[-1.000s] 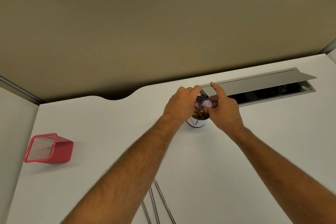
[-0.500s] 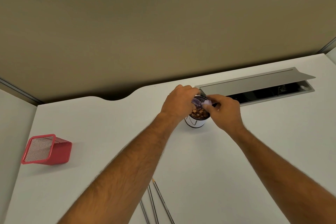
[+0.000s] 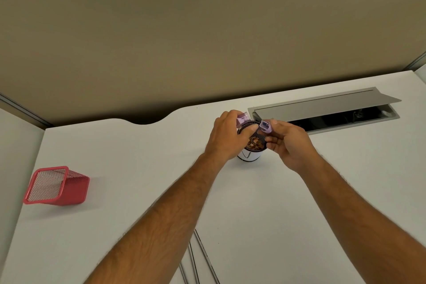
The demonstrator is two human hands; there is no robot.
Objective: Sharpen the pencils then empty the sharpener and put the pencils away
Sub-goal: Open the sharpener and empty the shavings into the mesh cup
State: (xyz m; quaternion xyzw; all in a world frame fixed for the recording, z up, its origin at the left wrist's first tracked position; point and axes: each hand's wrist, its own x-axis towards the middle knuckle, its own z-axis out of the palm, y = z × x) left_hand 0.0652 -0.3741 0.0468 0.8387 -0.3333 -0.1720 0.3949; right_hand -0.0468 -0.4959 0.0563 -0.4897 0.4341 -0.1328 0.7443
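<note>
Left hand gripping purple sharpener case, right hand pinching sharpener insert, both over shavings cup on desk. Pencils near edge; red mesh holder at left.

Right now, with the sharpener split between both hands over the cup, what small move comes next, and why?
Probably tip the clear case in the left hand over the cup: the right hand holds the sharpener body apart, and shavings already lie inside.
</note>
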